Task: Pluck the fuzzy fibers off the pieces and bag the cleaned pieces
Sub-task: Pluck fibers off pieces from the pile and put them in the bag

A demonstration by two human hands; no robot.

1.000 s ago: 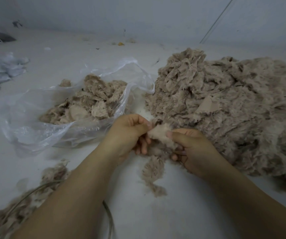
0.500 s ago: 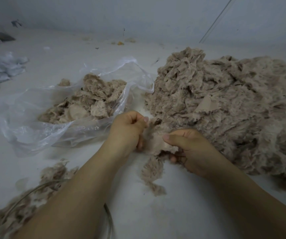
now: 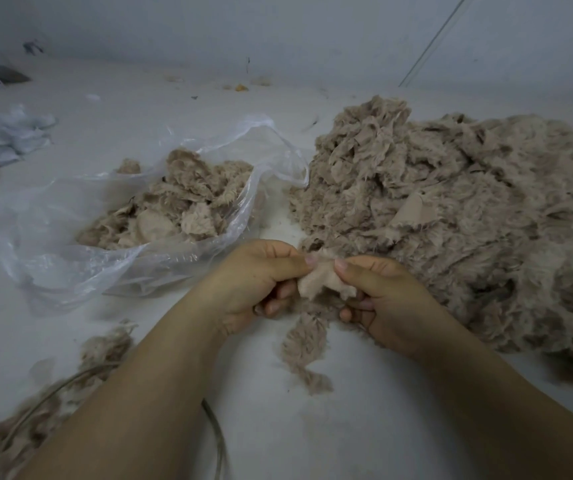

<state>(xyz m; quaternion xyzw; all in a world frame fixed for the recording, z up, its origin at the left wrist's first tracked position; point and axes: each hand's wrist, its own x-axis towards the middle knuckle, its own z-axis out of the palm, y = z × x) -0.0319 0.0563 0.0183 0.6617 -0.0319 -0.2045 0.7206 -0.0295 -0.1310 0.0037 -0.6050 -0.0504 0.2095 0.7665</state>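
Fuzzy piece sits pinched between both hands, its pale backing turned up toward the camera and its long axis running roughly side to side from one thumb to the other. The left hand grips its left edge, thumb on top and fingers curled beneath; the right hand pinches the right edge the same way. Neither hand is nearer than the other: the piece lies directly between them, so any plucking pull would, I judge, go sideways or downward away from the opposite grip.

Just below the hands, a loose strip of plucked fibers trails down onto the white floor. Nearer the camera and to the left of the left forearm lies a low drift of discarded fuzz, with a thin cord curving through it.

Beyond the left hand and slightly to its left, the clear plastic bag lies open toward the hands, holding cleaned pieces. That makes the left hand the closer one for dropping the piece in once it is clean.

Beyond and to the right of the right hand, touching its far side, rises the large heap of unprocessed pieces. Farthest left lies some pale crumpled cloth.
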